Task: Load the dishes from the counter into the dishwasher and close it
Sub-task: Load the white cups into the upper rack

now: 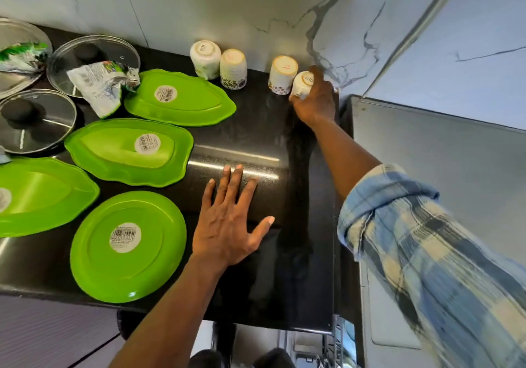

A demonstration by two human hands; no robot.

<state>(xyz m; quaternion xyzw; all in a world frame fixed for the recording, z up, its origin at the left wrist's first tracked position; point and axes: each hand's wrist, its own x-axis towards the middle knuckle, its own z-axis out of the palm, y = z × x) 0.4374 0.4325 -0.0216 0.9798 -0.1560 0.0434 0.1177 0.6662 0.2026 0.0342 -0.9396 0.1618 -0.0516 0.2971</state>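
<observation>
Topple risk, upper middle of frame
The right hand [314, 102] grips the tilted cup [302, 84]; pulling sideways may topple the neighbour cup [283, 74] beside it. The left hand [230, 219] lies spread on the surface [284, 253].

The right arm wears a long shirt sleeve [421, 253] in a soft check of pale blue, cream and darker blue-grey bands, the cloth loose and creased. It is turned back into a thick rolled cuff [367, 194] with a stitched edge. Past the cuff the forearm is bare down to the right hand [316, 102]. The left forearm is bare along all that shows, as is the left hand [227, 225], its nails cut short. At the bottom edge two dark rounded shapes [205, 359], blurred, may be shoes.
</observation>
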